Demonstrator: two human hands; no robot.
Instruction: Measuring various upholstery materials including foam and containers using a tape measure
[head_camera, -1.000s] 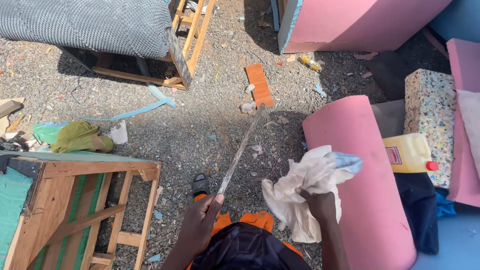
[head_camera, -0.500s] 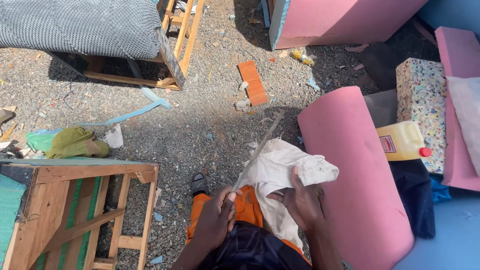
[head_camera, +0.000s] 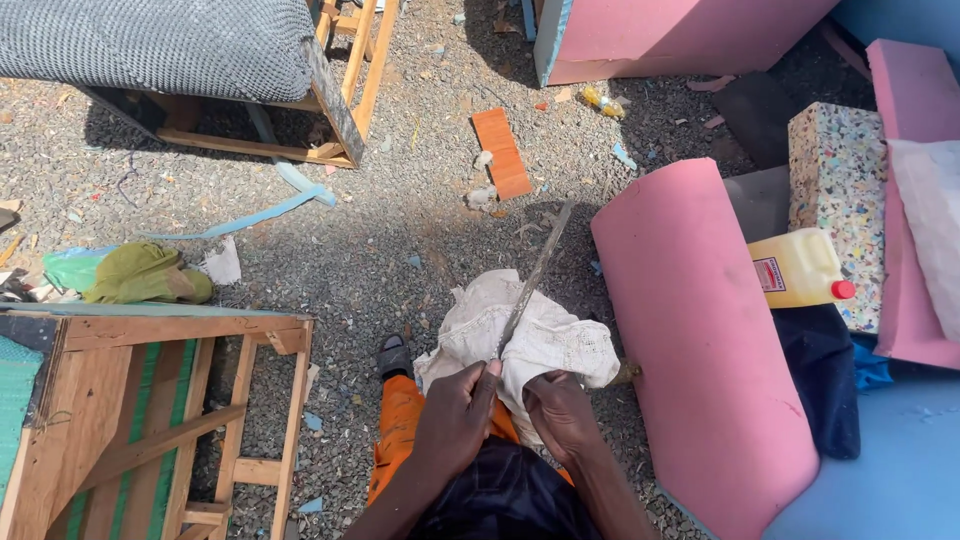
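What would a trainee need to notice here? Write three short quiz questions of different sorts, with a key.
1. True or false: the long blade lies across the white cloth.
2. Which thing stands just right of the pink foam roll?
A. a yellow jug with a red cap
B. a green bucket
C. a metal toolbox
3. Fill in: the left hand grips the blade at its ____ end, while the right hand holds the cloth.

Key: 1 true; 2 A, the yellow jug; 3 near.
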